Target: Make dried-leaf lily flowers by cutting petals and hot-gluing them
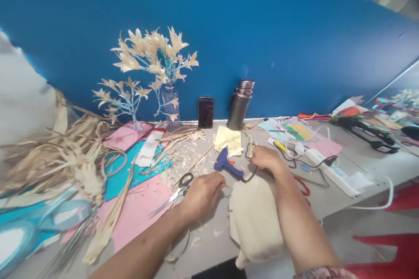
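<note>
My left hand [204, 196] is closed, fingertips pressed together, with a thin pale strand poking out past them; what they pinch is mostly hidden. My right hand [266, 158] is closed too, and a narrow strip of dried husk [250, 144] rises from its fingers. Between the hands lies a blue glue gun [225, 164], its black cord running below my right hand. A cream cloth [255, 218] covers the table edge under my right forearm. Black-handled scissors [178, 192] lie just left of my left hand.
Dried husks [65, 157] pile up at left, beside pale-blue tape rolls [65, 216]. Husk flowers [153, 52] stand in a glass vase [170, 104]. A phone [206, 112] and a steel flask [240, 104] are against the blue wall. A power strip [334, 172] with cables lies right.
</note>
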Demonstrator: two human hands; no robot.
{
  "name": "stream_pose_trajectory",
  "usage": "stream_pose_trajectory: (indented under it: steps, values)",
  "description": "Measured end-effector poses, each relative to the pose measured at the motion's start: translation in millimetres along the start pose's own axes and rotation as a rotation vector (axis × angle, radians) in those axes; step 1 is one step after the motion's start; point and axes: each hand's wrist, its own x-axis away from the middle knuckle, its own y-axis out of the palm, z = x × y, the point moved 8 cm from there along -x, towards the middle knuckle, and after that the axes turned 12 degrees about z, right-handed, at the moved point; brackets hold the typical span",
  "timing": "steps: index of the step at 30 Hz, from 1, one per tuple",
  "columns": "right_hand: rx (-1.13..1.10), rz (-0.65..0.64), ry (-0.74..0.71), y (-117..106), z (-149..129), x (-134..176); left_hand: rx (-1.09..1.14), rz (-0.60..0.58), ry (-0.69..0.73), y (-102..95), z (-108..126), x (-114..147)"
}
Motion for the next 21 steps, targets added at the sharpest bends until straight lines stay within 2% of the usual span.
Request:
stream_pose_trajectory:
  steps: [5,10,17,21]
  values:
    - [-0.012,-0.099,-0.013,5,4,4,0.001,0.010,-0.008,-1.9,0,0]
    - [-0.078,-0.109,-0.049,5,2,5,0.014,0.025,-0.037,-3.2,-6,1]
    - [-0.183,0.040,-0.054,-16,-8,10,0.094,0.051,-0.132,-10.4,-9,-1]
    - [-0.381,0.188,-0.126,-44,-20,16,0.185,0.085,-0.216,-16.3,-11,-3]
